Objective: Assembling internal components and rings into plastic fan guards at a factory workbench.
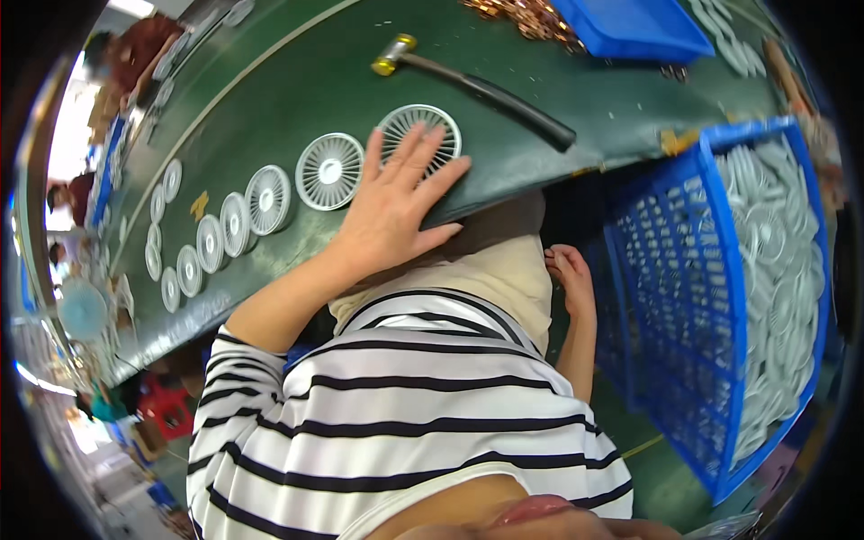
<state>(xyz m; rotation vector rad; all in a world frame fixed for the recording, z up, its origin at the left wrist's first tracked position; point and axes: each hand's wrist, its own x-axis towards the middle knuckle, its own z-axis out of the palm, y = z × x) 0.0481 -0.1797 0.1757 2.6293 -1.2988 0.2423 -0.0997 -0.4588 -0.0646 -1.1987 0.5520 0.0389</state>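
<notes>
Nearest you, your right hand point(574, 274) hangs low beside your lap, below the desk edge; its fingers are loosely bent, not pressed together, with nothing seen in them; it looks to be at rest. On that side stands a blue crate point(670, 279) with a lattice wall, filled with pale spoked pieces point(769, 261); its place within arm's reach probably saves you from stretching.

Your left hand point(389, 193) reaches over the edge of the green desk point(252, 117); its fingers are spread, palm down, pinching nothing; they lie across a silvery spoked disc point(427, 113), the one at the right end of the row, apparently to steady it.

To its left, more round spoked discs point(331, 171) run in a line that bends back at its far left end; they lie flat and face up, likely so that each can be seen and reached; some seem stacked, though the angle hides how many.

Beyond your hand lies a hammer point(477, 85), its black handle slanting toward you, which probably keeps it easy to grab; farther back, copper-coloured pieces point(531, 20) lie heaped beside a blue tray point(648, 45), perhaps kept apart from the discs; at the far left another person point(139, 54) sits, blurred.
</notes>
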